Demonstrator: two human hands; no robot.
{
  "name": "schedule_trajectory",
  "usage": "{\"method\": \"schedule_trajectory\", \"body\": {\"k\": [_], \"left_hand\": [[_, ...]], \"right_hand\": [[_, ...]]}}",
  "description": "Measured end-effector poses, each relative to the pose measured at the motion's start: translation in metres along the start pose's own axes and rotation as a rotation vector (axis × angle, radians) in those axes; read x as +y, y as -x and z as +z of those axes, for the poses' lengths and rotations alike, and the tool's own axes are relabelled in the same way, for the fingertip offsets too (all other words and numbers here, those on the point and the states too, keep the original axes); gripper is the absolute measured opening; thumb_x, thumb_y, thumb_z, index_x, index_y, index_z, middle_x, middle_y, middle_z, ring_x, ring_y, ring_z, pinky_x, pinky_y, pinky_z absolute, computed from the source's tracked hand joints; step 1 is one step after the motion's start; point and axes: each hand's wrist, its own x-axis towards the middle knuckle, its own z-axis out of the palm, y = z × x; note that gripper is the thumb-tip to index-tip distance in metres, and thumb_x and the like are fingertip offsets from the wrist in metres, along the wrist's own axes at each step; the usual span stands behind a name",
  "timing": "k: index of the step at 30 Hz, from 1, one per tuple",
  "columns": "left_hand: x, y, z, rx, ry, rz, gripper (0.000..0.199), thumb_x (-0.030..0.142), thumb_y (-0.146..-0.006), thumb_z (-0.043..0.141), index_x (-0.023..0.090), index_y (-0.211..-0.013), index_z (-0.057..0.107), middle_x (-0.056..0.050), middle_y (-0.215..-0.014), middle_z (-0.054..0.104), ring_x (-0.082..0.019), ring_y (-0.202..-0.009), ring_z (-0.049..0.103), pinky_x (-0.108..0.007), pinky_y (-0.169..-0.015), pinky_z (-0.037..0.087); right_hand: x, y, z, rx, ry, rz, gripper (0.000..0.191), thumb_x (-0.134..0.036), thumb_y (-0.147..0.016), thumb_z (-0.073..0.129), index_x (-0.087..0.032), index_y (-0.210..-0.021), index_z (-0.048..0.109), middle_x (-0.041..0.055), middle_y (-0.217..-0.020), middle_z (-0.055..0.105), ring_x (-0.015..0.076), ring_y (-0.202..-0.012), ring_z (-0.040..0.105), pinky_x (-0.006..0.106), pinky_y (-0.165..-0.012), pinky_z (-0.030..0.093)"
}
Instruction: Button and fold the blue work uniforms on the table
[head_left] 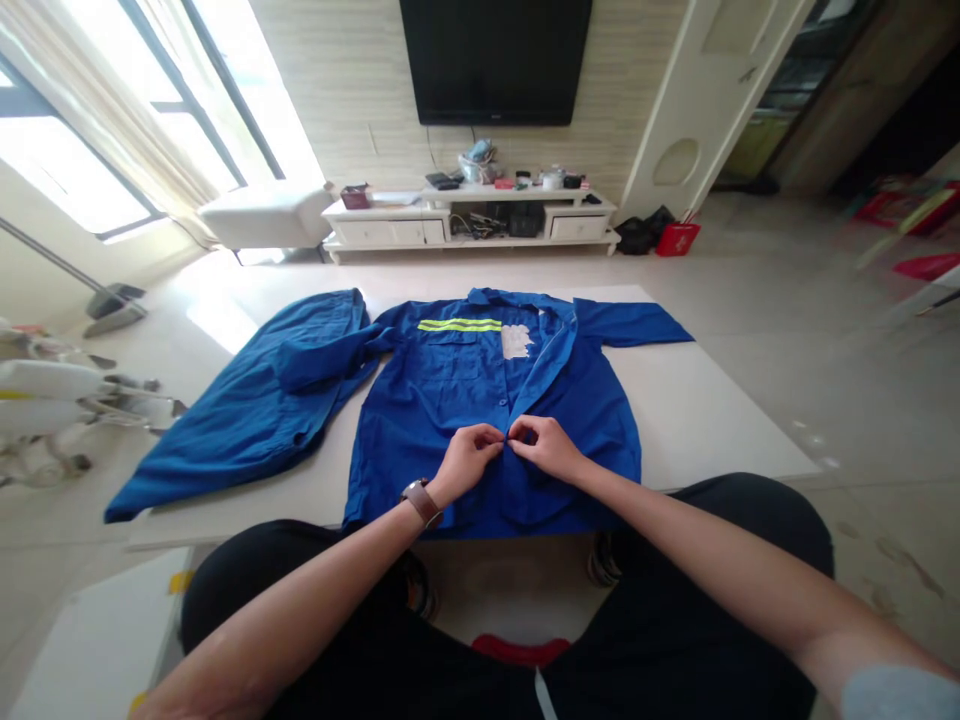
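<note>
- Collared blue cloth jacket [420,430] lies front-up, upper front gaping.
- Yellow-and-grey stripe [459,325] crosses one chest side.
- Left hand [472,455] and right hand [551,448] pinch its front edge.

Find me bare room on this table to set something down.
The white table is barest right of the blue jacket, below its sleeve; a narrower strip lies between jacket and second blue garment. It's crowded where the left hand and right hand pinch the jacket.
</note>
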Motion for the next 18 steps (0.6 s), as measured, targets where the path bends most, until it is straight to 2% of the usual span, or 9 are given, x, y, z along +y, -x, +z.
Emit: {"method": "schedule_trajectory", "body": {"k": [5,12,15,18], "left_hand": [[-0.0016,-0.0019,0.0001,0.001,0.042,-0.061,0.014,0.023,-0.072,0.070,0.014,-0.082,0.073,-0.002,-0.074,0.070,-0.014,-0.066,0.060,-0.025,-0.064,0.046],[-0.0032,-0.0027,0.0002,0.009,0.058,-0.081,0.016,0.025,-0.068,0.073,0.014,-0.079,0.073,-0.003,-0.075,0.070,-0.014,-0.066,0.059,-0.025,-0.065,0.045],[-0.0001,-0.0014,0.0014,0.023,0.076,-0.097,0.020,0.030,-0.067,0.076,0.014,-0.079,0.073,-0.003,-0.074,0.070,-0.015,-0.067,0.060,-0.026,-0.065,0.046],[0.0066,0.0013,0.0018,-0.005,0.130,-0.154,0.029,0.041,-0.073,0.075,0.013,-0.081,0.074,-0.003,-0.071,0.069,-0.016,-0.067,0.062,-0.026,-0.064,0.046]], "right_hand": [[0.0025,0.0005,0.0024,0.023,0.033,-0.007,0.006,-0.019,-0.083,0.070,-0.018,-0.078,0.069,0.0002,-0.075,0.070,0.0155,-0.072,0.064,0.026,-0.070,0.045],[0.0066,0.0015,0.0077,0.025,0.040,-0.041,0.006,-0.013,-0.083,0.067,-0.018,-0.081,0.069,0.0013,-0.079,0.069,0.0159,-0.074,0.063,0.026,-0.071,0.045],[0.0079,0.0011,0.0085,0.023,0.038,-0.032,0.007,-0.011,-0.083,0.067,-0.018,-0.081,0.069,0.0015,-0.080,0.069,0.0159,-0.075,0.063,0.026,-0.071,0.045],[0.0086,0.0010,0.0084,0.017,0.048,-0.033,0.008,-0.010,-0.082,0.067,-0.017,-0.080,0.069,0.0009,-0.078,0.068,0.0154,-0.073,0.063,0.025,-0.070,0.045]]}}
